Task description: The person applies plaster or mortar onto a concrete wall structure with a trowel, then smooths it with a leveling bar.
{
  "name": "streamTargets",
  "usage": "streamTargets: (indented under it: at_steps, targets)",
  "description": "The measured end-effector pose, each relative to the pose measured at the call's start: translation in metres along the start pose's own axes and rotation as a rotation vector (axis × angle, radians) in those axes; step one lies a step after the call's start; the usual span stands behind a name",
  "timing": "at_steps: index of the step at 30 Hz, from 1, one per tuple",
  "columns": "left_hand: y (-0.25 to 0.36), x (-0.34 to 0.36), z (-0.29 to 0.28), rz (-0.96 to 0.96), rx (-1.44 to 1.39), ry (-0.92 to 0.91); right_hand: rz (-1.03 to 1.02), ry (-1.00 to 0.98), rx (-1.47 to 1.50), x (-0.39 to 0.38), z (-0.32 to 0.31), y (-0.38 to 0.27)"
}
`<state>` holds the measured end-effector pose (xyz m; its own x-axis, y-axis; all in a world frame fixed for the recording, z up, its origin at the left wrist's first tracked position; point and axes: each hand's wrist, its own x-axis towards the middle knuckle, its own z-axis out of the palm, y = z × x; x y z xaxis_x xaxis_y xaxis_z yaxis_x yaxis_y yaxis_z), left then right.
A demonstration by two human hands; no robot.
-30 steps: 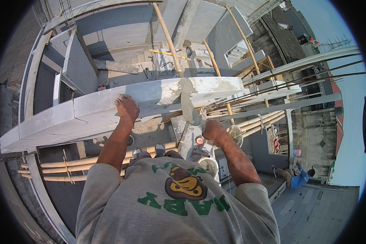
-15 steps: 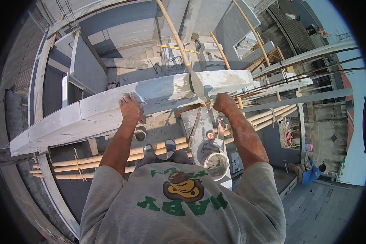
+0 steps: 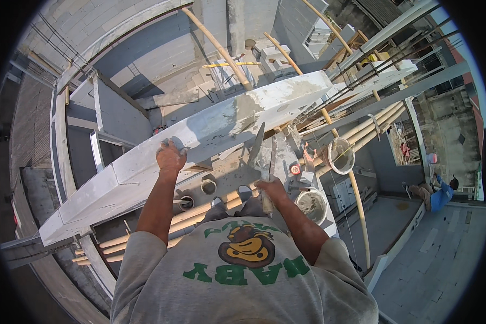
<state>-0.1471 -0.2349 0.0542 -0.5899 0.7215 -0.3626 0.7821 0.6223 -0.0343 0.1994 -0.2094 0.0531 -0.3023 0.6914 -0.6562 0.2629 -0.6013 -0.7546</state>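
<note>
A long wall of pale lightweight blocks (image 3: 146, 157) runs across in front of me, with a patch of grey mortar (image 3: 247, 108) on its top. My left hand (image 3: 171, 156) rests on the top near edge of the wall, grey smears on its fingers, which lie spread over the block. Close to my body, my right hand (image 3: 270, 191) is wrapped round the handle of a trowel (image 3: 257, 147). The trowel's blade points away from me, apart from the wall. Below and right of that hand stands a bucket of wet mortar (image 3: 311, 206).
Bamboo poles (image 3: 200, 208) run under my feet, beside an open drop. Another bucket (image 3: 341, 156) and a red tape measure (image 3: 295, 169) sit to the right. Reinforcing bars (image 3: 372, 67) stick out at the wall's right end. A co-worker in blue (image 3: 441, 195) crouches far right.
My right hand has drawn the trowel off the wall top and back toward my body. My left hand stays on the wall. The view has turned slightly.
</note>
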Motion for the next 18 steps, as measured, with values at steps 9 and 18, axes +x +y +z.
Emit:
streamTargets:
  at_steps: [9,18]
  targets:
    - [-0.005,0.002,-0.007,0.029,0.035,0.007,-0.002,0.055,0.627,0.053,0.075,0.054]
    - [-0.003,0.012,-0.005,0.096,0.119,0.039,-0.398,0.511,0.244,0.137,0.136,0.084]
